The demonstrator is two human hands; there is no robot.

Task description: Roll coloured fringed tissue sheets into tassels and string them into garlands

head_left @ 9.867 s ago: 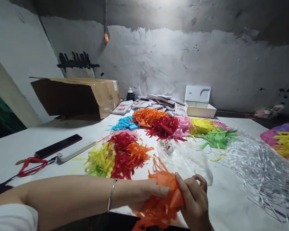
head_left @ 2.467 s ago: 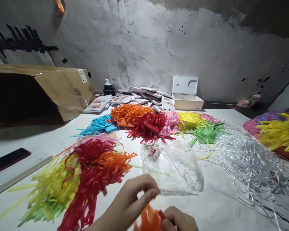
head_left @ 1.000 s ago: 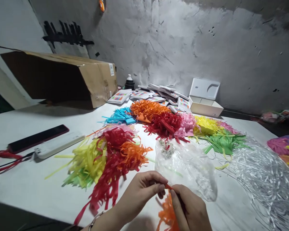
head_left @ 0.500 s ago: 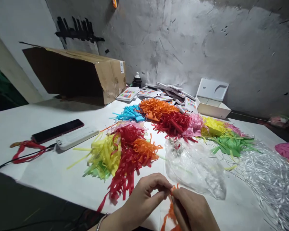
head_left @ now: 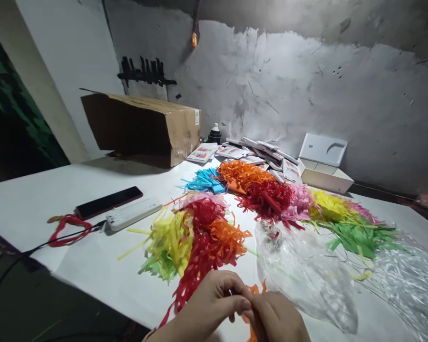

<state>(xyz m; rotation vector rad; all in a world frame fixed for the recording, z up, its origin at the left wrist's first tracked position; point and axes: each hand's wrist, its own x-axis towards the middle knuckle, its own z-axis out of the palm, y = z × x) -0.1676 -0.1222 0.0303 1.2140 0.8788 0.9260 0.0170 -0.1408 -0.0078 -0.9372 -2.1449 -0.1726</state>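
Well left of the clear bag (head_left: 310, 273), your phone (head_left: 109, 202) and a white block (head_left: 133, 214) lay side by side on the tabletop (head_left: 103, 275). A black cable (head_left: 30, 251) ran from the block over the edge; a catch on it could have dragged the block down.

Nearer the bag's left came the yellow fringe (head_left: 173, 240), then the red fringe (head_left: 199, 251), its tail passing behind your left forearm. An arm sweep, I'd judge, could have pulled that tail along.

Just in front of the bag, your left hand (head_left: 217, 299) was curled, thumb and forefinger nearly together at the orange fringe (head_left: 253, 289). That piece sat between your hands, strips poking out above and below. Your right hand (head_left: 280, 316) met the left in a folded pinch on it; its fingertips were hidden, so I couldn't tell how tightly. Strips that thin could have torn under opposing twists, or sprung loose from a slack pinch.

Right of the bag lay green fringe (head_left: 364, 237), then silver strands (head_left: 410, 280), whose loose ends could have tangled had the bag been dragged.
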